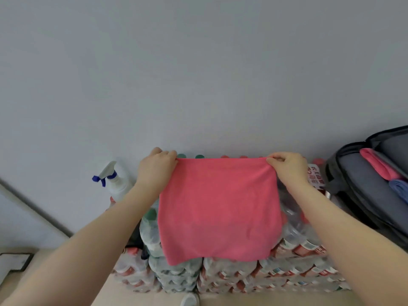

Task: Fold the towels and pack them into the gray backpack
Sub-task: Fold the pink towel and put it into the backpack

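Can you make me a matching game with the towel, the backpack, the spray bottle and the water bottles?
Things:
1. pink towel
2. backpack
3. spray bottle
4. water bottles

Places:
A. stacked in packs below the towel
B. held up by both hands
C. far left, by the wall
D. open on the right, with folded towels inside

Pairs: 1-B, 2-D, 3-C, 4-A

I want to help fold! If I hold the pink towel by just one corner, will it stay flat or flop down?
It would probably flop. The pink towel hangs limp from the left hand and right hand, which pinch its top corners, and its bottom edge curls loosely. It looks thin, so likely light. The fuzzy cloth probably won't slip from your fingers.
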